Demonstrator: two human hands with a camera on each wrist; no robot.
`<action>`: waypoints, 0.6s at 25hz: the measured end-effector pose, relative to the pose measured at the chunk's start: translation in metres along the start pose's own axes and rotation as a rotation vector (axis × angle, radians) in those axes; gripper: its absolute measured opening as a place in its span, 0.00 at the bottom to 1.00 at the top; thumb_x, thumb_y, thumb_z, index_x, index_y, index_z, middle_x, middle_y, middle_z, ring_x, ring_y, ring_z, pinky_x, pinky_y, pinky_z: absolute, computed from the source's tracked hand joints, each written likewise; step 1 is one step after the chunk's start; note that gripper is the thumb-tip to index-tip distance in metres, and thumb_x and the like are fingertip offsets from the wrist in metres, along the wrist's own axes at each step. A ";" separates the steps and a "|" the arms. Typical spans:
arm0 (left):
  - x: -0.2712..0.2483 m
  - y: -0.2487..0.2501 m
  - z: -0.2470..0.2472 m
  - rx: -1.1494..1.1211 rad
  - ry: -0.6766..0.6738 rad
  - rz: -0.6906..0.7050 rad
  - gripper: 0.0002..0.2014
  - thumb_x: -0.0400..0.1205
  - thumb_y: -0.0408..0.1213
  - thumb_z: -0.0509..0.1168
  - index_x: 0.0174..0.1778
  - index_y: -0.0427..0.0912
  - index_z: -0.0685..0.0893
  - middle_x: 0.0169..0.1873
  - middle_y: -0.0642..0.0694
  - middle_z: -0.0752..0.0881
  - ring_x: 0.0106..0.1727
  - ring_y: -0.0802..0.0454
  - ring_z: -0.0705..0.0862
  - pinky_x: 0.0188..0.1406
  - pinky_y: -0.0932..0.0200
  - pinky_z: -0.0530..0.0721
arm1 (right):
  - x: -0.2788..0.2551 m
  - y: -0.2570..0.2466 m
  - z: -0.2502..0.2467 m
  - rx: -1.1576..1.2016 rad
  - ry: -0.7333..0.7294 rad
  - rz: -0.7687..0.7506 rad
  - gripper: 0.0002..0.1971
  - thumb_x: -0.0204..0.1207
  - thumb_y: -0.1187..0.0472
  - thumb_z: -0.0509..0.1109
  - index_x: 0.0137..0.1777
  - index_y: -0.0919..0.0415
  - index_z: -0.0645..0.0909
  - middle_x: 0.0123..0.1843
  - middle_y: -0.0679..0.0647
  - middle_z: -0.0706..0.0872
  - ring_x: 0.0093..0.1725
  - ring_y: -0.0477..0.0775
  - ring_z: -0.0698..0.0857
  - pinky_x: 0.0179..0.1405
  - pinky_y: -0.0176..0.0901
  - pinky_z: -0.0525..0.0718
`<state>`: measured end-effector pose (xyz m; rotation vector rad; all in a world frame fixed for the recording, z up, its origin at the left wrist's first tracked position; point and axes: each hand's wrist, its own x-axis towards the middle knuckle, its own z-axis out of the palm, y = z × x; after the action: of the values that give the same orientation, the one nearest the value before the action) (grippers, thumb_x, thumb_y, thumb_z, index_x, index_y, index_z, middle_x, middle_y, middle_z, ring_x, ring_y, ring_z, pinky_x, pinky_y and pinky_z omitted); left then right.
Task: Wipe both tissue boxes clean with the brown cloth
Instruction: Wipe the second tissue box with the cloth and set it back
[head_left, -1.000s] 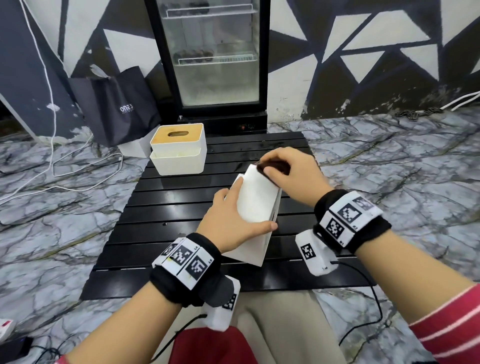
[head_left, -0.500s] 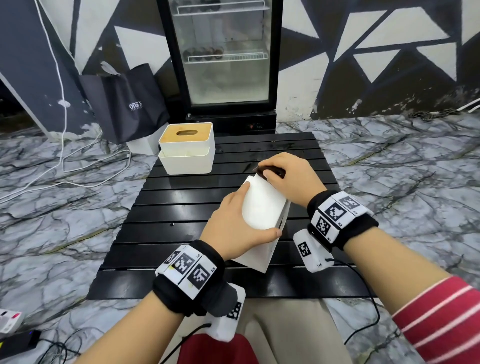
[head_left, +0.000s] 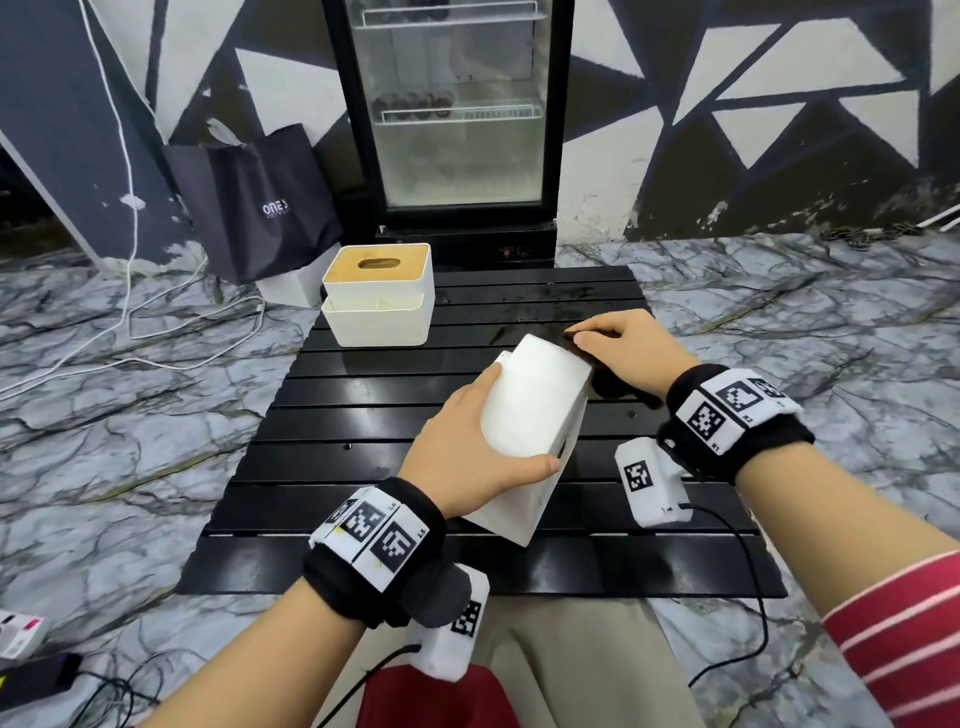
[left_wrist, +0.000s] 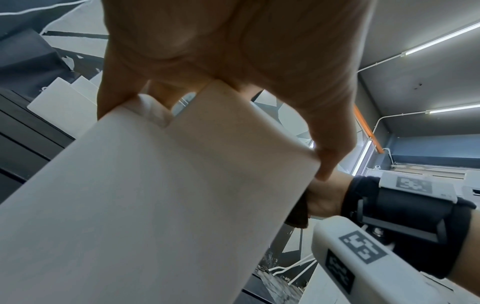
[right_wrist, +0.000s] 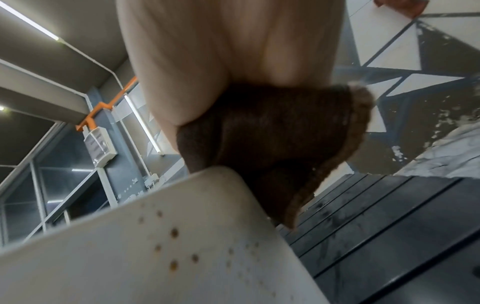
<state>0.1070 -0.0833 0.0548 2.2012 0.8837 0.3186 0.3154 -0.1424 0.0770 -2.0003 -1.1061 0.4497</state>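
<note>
A white tissue box (head_left: 535, 410) is tilted up on the black slatted table (head_left: 363, 415), and my left hand (head_left: 467, 457) grips it across its upper face, thumb on the near side. My right hand (head_left: 618, 353) presses the brown cloth (right_wrist: 272, 148) against the box's far right corner; in the head view only a dark edge of the cloth (head_left: 571, 340) shows under the fingers. The right wrist view shows brown spots on the box (right_wrist: 171, 246) below the cloth. A second white tissue box (head_left: 379, 296) with a wooden lid stands at the table's far left.
A glass-door fridge (head_left: 457, 119) stands behind the table, with a black paper bag (head_left: 254, 208) to its left. White cables (head_left: 130, 332) lie across the marble floor on the left. A small device (head_left: 36, 675) and wires sit at the near left.
My right hand with the cloth has slid from the top of the box to its right corner. The left hand's grip on the tilted box has not changed.
</note>
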 end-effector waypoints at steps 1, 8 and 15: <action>0.000 0.000 -0.001 -0.005 0.003 0.003 0.53 0.63 0.59 0.76 0.81 0.59 0.53 0.78 0.57 0.64 0.77 0.54 0.65 0.74 0.55 0.67 | 0.000 0.001 -0.005 -0.003 0.011 0.007 0.10 0.77 0.57 0.64 0.52 0.52 0.86 0.35 0.48 0.86 0.28 0.44 0.81 0.28 0.33 0.75; 0.001 -0.001 -0.005 -0.033 0.000 0.003 0.53 0.63 0.58 0.77 0.81 0.58 0.54 0.75 0.56 0.67 0.74 0.56 0.68 0.71 0.56 0.69 | 0.009 -0.030 0.012 -0.114 -0.014 -0.110 0.11 0.78 0.58 0.62 0.56 0.51 0.85 0.54 0.46 0.85 0.56 0.45 0.79 0.54 0.32 0.71; 0.001 -0.005 -0.008 -0.055 0.001 0.019 0.53 0.62 0.57 0.78 0.80 0.60 0.56 0.74 0.56 0.68 0.74 0.55 0.68 0.69 0.58 0.69 | 0.003 -0.018 0.012 0.007 0.006 -0.054 0.09 0.78 0.57 0.64 0.51 0.48 0.85 0.49 0.49 0.87 0.43 0.48 0.83 0.38 0.37 0.81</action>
<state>0.1019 -0.0756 0.0572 2.1603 0.8448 0.3492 0.2998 -0.1293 0.0834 -1.9591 -1.1504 0.4186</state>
